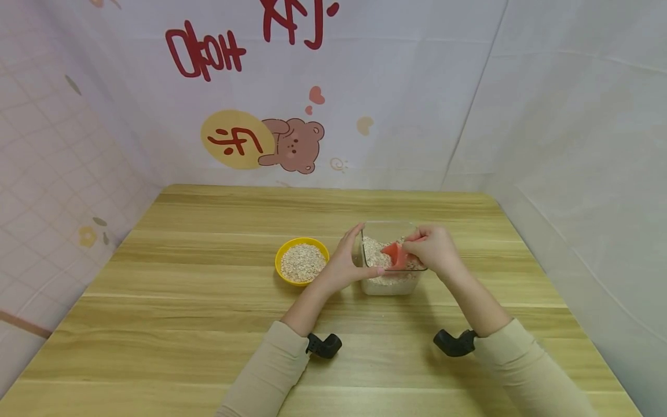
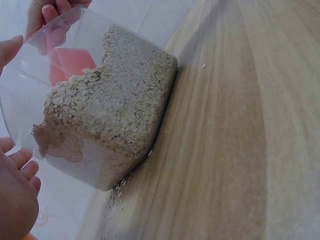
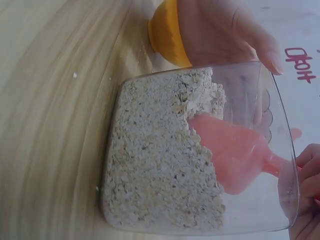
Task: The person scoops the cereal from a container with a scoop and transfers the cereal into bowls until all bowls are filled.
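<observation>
A clear container [image 1: 389, 285] holding rolled oats [image 2: 115, 95] stands on the table. My left hand [image 1: 341, 265] rests against its left side, thumb along the front rim and fingers extended by the left wall. With my right hand [image 1: 433, 250] I grip the handle of a pink scoop [image 3: 227, 150]. The scoop's bowl is inside the container, its lower edge in the oats. In the right wrist view only the fingers of the right hand show at the edge. A yellow bowl [image 1: 279, 271] with oats in it sits left of the container, close to my left forearm.
The wooden table [image 1: 208, 324] has a few loose oat flakes [image 2: 117, 195] beside the container. Behind it hangs a white printed cloth [image 1: 417, 87], with cloth sides at left and right. A black wrist mount [image 1: 324, 346] sits on the left sleeve, another mount [image 1: 454, 343] on the right.
</observation>
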A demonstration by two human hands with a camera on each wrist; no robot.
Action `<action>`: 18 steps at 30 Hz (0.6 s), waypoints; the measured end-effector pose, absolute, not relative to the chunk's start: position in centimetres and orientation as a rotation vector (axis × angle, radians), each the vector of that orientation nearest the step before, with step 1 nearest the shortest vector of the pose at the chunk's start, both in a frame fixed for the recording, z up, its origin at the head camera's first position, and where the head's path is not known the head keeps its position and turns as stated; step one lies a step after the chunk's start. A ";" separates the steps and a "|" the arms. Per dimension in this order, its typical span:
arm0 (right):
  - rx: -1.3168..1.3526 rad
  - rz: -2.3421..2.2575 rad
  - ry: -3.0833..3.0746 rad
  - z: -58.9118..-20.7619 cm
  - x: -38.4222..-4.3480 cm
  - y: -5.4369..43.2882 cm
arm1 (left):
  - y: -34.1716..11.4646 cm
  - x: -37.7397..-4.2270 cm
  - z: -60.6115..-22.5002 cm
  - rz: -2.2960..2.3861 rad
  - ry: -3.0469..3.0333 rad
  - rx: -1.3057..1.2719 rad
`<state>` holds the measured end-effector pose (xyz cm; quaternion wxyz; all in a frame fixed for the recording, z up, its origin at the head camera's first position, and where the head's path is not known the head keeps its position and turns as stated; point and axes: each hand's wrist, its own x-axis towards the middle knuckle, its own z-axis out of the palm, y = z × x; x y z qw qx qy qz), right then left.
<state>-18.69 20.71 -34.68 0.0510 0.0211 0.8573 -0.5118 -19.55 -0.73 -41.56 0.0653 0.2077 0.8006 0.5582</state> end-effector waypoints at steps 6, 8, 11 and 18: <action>0.156 -1.719 2.490 -35.0 -18.6 20.7 | -0.7 -19.5 -41.5 1.697 2.400 0.604; 0.169 -1.744 2.484 -35.1 -18.5 20.7 | -0.7 -19.4 -41.5 1.700 2.398 0.600; 0.175 -1.791 2.463 -35.2 -18.3 20.7 | -0.7 -19.4 -41.5 1.696 2.405 0.608; 0.194 -1.923 2.395 -35.1 -17.8 20.9 | -0.8 -19.4 -41.5 1.691 2.402 0.625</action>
